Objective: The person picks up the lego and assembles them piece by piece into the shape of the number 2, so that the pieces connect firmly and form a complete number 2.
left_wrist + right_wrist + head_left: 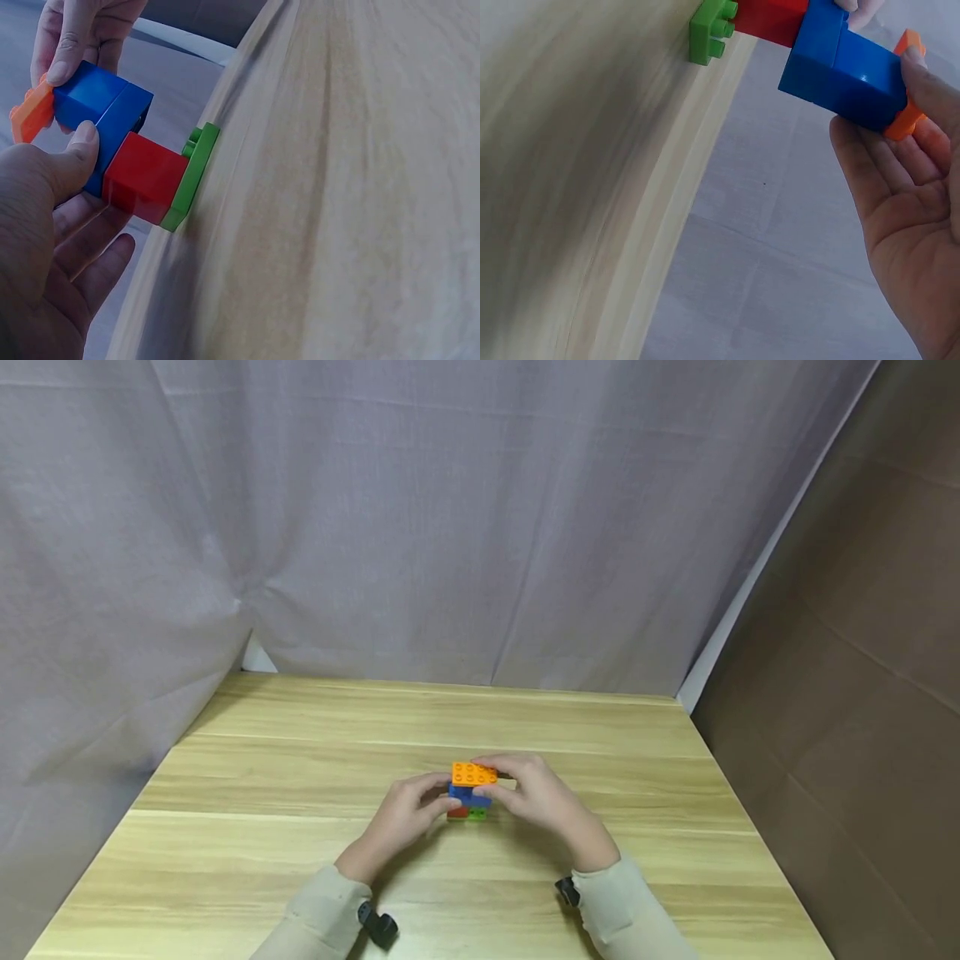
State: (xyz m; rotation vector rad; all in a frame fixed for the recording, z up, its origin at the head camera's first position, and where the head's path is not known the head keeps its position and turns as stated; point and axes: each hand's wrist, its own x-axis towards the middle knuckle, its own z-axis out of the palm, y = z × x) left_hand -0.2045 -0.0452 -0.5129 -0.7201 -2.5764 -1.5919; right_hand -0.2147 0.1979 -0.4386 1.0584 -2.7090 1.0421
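Note:
A small stack of toy building bricks stands on the table. Its base is a thin green brick, with a red brick on part of it. Two blue bricks come above the red one, offset from each other, and a flat orange brick with studs tops the stack. My left hand pinches the lower blue brick, thumb on its near side. My right hand grips the orange brick at its right end, fingertips also touching the upper blue brick. The fingers behind the stack are partly hidden.
The wood-grain table extends around the stack on all sides. A grey curtain hangs behind its far edge, and a brown panel borders the right. Dark wrist cameras are strapped at both sleeves.

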